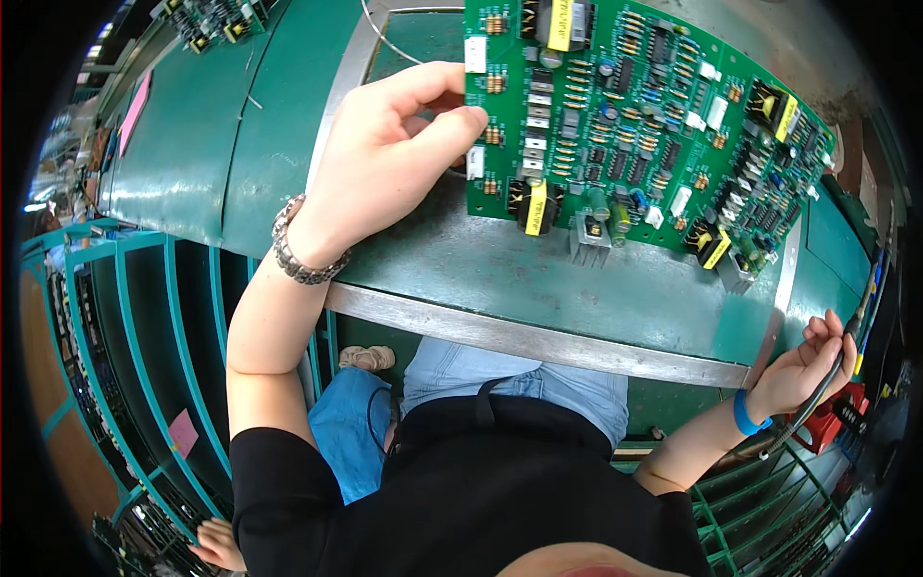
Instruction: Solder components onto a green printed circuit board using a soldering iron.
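Note:
My left hand (389, 159) grips the left edge of a large green circuit board (635, 207), thumb on the face and fingers going behind it. The board is raised and tilted above the bench. Resistors, chips, white connectors and black transformers with yellow labels cover it. At the far right, my right hand (803, 370) is closed around a slim dark soldering iron (856, 322). Its cord trails down past my wrist, and its tip is hard to make out. The iron is apart from the board.
Beneath the board lies a green bench with a metal-edged frame (538, 338). More populated boards (213, 21) sit at the far left. Green racks (173, 288) stand at the left, where another person's hand (219, 543) shows. A red object (825, 423) is beside my right hand.

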`<state>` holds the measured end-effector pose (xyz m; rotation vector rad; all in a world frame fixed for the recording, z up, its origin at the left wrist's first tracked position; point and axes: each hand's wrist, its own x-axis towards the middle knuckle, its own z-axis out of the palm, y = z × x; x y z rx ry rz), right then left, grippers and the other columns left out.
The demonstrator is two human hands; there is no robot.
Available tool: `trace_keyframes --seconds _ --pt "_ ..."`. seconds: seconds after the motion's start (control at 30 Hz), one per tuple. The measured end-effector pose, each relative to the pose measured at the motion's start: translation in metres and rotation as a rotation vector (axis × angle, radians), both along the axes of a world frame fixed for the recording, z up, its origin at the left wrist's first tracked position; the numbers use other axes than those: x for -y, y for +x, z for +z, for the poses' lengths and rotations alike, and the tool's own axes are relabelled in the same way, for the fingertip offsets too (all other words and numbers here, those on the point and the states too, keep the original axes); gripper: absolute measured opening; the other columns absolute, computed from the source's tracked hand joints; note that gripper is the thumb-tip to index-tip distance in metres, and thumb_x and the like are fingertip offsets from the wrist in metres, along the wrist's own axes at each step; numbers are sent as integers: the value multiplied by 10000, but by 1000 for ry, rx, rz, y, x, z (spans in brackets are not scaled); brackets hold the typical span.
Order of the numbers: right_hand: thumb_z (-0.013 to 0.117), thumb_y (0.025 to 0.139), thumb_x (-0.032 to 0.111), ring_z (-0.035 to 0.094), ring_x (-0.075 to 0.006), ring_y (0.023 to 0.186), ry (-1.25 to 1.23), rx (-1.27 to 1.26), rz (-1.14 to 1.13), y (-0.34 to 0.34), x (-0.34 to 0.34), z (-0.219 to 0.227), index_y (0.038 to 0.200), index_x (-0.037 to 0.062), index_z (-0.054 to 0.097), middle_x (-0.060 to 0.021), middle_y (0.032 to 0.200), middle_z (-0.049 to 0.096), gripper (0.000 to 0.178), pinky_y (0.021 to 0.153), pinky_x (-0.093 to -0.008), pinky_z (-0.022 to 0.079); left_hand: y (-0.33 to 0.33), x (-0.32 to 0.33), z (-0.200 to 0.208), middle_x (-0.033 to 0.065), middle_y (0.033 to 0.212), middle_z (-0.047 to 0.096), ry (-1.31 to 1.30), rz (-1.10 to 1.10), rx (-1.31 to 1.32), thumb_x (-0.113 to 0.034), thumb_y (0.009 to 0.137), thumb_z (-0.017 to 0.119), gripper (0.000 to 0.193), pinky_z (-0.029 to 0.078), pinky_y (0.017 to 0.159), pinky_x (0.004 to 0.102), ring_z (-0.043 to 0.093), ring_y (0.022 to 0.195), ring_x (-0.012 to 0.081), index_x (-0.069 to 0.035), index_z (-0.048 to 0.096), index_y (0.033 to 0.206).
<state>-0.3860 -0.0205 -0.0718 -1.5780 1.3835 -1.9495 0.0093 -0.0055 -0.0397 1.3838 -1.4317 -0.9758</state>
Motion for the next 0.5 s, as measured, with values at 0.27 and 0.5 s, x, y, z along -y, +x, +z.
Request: trace_keyframes --seconds 0.27,0.5 --pt "365 900 76 587 -170 726 16 -7 -39 2 -1 1 1045 -19 420 -210 928 585 182 646 -234 466 4 1 0 7 822 586 34 -26 4 -20 808 521 206 425 600 174 512 668 42 16 562 1007" --pt "374 900 80 586 -170 727 13 -14 -23 3 -1 1 1043 -17 427 -210 925 587 181 643 -231 461 4 2 -3 20 844 588 -3 -65 49 -36 805 582 204 455 609 180 538 709 47 22 549 998"
